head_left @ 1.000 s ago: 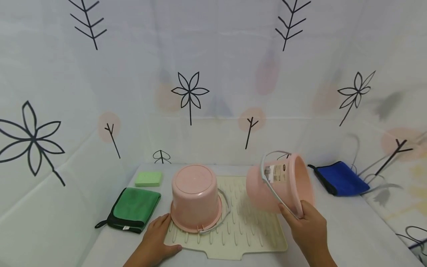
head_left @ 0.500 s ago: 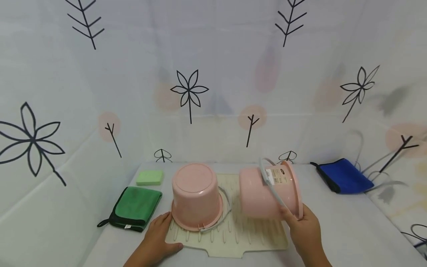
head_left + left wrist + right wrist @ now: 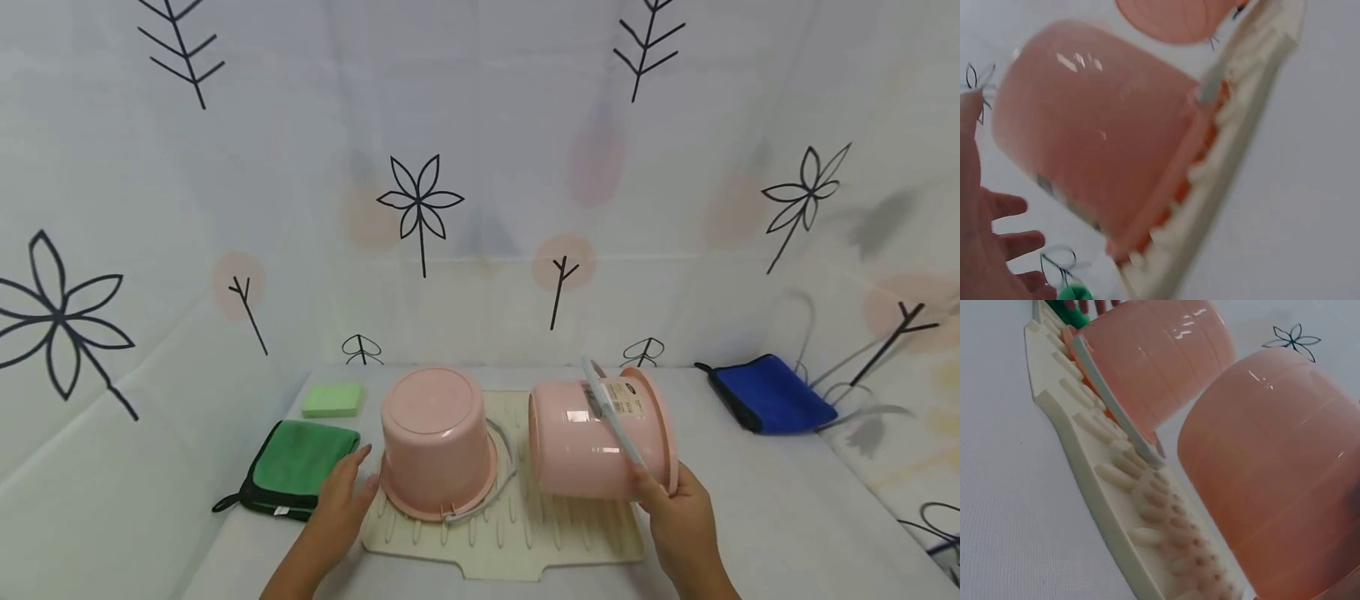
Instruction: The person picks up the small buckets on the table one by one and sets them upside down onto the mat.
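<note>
An upside-down pink bucket (image 3: 433, 446) stands on the left half of a cream ridged drying mat (image 3: 517, 546), its grey handle lying on the ridges. My left hand (image 3: 336, 508) is just left of that bucket, fingers spread and holding nothing; the left wrist view shows the loose fingers beside the bucket wall (image 3: 1097, 131). With my right hand (image 3: 684, 529) I grip the rim of a second pink bucket (image 3: 581, 442), tilted on its side over the mat's right half. Its mouth faces right, and its grey handle (image 3: 622, 425) crosses the labelled wall.
A folded green cloth (image 3: 300, 462) with black edging lies left of the mat, partly behind my left hand. Behind it sits a light green sponge (image 3: 332, 401). A blue cloth (image 3: 772, 396) is at the back right. Patterned white sheeting rises around the table.
My right hand has moved the second bucket left and slightly down over the mat, its base swinging lower. My left hand has come off the mat's edge and lifted, fingers opening.
</note>
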A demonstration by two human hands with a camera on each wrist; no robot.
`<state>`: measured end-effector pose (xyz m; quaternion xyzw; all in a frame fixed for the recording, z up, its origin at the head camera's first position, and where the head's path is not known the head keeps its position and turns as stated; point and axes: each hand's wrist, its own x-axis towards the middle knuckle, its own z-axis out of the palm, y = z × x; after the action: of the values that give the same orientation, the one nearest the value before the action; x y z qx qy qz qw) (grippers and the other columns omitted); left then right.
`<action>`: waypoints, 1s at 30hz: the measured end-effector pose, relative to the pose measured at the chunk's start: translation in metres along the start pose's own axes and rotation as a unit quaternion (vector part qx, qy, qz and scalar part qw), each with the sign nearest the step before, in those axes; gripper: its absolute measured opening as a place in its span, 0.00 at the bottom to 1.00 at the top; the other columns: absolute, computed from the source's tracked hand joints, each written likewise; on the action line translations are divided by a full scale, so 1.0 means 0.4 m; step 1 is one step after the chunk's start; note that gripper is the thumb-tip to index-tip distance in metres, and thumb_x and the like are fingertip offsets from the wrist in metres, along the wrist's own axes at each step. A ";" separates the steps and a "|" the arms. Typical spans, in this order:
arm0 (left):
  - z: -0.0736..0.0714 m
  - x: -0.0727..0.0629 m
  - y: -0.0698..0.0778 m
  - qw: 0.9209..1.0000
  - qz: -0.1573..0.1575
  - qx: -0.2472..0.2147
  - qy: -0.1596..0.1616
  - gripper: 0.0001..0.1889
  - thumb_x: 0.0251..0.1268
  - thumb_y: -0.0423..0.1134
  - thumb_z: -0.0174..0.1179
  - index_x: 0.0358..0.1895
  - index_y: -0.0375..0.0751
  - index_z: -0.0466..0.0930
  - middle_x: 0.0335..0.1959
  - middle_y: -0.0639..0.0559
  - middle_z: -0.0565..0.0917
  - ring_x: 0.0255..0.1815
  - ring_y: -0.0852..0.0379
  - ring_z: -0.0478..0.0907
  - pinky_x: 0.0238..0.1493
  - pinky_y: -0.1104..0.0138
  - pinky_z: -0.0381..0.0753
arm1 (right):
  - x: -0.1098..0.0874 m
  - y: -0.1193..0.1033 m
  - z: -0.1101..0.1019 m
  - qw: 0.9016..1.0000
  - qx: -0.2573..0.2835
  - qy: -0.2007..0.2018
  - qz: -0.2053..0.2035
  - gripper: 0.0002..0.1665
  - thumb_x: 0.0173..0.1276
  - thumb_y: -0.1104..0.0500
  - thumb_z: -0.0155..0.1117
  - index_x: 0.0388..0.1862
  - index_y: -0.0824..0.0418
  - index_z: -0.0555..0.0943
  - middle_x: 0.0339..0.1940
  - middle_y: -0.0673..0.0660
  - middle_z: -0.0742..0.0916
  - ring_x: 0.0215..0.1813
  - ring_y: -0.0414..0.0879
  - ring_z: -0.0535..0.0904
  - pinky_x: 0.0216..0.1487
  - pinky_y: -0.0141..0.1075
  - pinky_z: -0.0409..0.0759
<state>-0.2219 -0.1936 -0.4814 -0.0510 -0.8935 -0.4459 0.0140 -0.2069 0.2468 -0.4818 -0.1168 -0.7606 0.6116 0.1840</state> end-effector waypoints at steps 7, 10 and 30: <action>0.018 0.003 0.141 0.969 0.154 -0.037 0.192 0.22 0.80 0.43 0.53 0.71 0.42 0.73 0.74 0.45 0.68 0.78 0.42 0.58 0.69 0.32 0.60 | -0.002 -0.002 0.000 1.000 0.001 -0.002 0.003 0.29 0.75 0.50 0.69 0.64 0.70 0.78 0.41 0.42 0.88 0.43 0.31 0.83 0.41 0.26 0.84; 0.047 0.001 0.218 0.943 0.232 -0.048 0.234 0.20 0.69 0.35 0.57 0.63 0.40 0.78 0.70 0.48 0.72 0.74 0.46 0.64 0.66 0.36 0.65 | -0.003 -0.002 -0.001 1.000 0.015 -0.007 0.007 0.29 0.75 0.52 0.70 0.65 0.70 0.78 0.41 0.40 0.88 0.43 0.32 0.84 0.41 0.26 0.85; 0.227 0.049 0.373 0.977 0.205 -0.058 -0.018 0.33 0.68 0.51 0.67 0.75 0.58 0.66 0.75 0.61 0.69 0.74 0.57 0.68 0.72 0.46 0.73 | -0.004 -0.003 -0.010 0.994 0.101 -0.035 0.008 0.33 0.71 0.62 0.73 0.69 0.73 0.72 0.41 0.38 0.88 0.42 0.33 0.86 0.41 0.29 0.87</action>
<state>-0.2241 -0.0306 -0.4160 -0.2417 -0.8367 -0.4838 0.0863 -0.2038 0.2493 -0.4802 -0.0822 -0.6997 0.6908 0.1629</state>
